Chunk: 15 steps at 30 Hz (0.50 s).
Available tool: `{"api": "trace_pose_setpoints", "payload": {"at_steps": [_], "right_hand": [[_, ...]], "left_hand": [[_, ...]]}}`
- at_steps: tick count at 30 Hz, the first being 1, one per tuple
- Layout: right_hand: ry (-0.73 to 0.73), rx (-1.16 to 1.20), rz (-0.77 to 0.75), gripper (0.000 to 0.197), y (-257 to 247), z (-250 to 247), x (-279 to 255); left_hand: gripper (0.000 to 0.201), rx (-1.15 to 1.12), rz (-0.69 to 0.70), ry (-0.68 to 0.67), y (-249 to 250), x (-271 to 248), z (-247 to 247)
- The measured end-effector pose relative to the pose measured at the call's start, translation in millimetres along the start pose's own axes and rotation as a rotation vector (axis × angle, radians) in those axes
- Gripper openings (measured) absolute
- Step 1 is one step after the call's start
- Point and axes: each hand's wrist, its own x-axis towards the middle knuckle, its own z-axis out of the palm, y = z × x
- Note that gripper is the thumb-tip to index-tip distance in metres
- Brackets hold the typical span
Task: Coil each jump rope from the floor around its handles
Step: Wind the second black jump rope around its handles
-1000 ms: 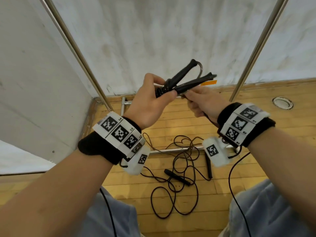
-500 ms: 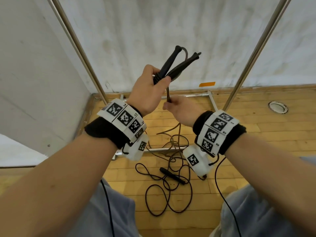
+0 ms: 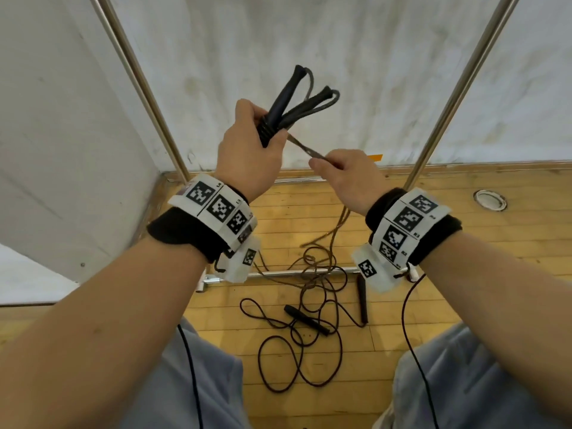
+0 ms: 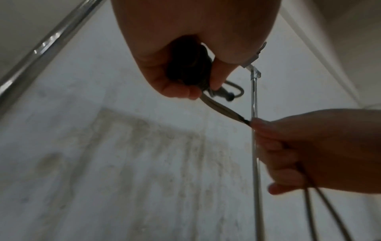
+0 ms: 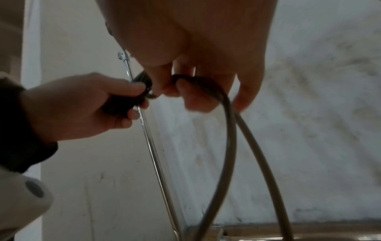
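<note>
The wooden plank floor (image 3: 433,230) carries everything here, and white walls with two slanted metal poles (image 3: 464,72) close its far edge. On the floor, near the middle between the person's knees, lies a second thin dark jump rope (image 3: 297,351) in loose tangled loops, with its two black handles (image 3: 305,318) apart from each other; one lies among the loops and the other points toward the right edge.

The first dark jump rope (image 3: 309,100) is held up in the air. The left hand (image 3: 247,150) has its fingers curled firmly around the two black handles of this rope, held together like a bundle with some turns of cord already around their lower end. The right hand (image 3: 346,178) pinches the cord close to the handles, fingers closed on it, and the cord between both hands is tight. The rest of this cord hangs down from the right hand to the floor and touches the tangle there.

I think the danger is this hanging part: if it is caught in the loops of the other rope, pulling can lift or knot both. Also, if the right hand loosens the tension, the turns may slip off.

I count two ropes, four handles, two hands, two poles.
</note>
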Motion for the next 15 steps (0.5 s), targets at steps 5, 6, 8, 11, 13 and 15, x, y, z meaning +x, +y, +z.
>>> {"api": "trace_pose_setpoints", "payload": {"at_steps": [5,6,8,11,13,15], "right_hand": [[-0.104,-0.024,0.021,0.034,-3,5,-3],[-0.114,-0.018,0.016,0.034,-6,6,-3],[-0.132,-0.021,0.007,0.037,-11,9,-3],[-0.097,-0.01,0.0,0.049,-15,8,-5],[-0.066,-0.015,-0.001,0.053,-15,5,-8],[-0.046,-0.022,0.01,0.056,-12,4,-10]], "left_hand": [[0.028,0.304,-0.064,-0.188,-30,6,-2],[0.027,0.318,-0.084,-0.215,-32,6,-1],[0.03,0.318,-0.077,-0.238,-35,4,0],[0.033,0.345,-0.026,-0.27,-34,-2,3],[0.03,0.4,-0.022,-0.324,-33,-6,7],[0.029,0.459,-0.036,-0.394,-33,-11,11]]}}
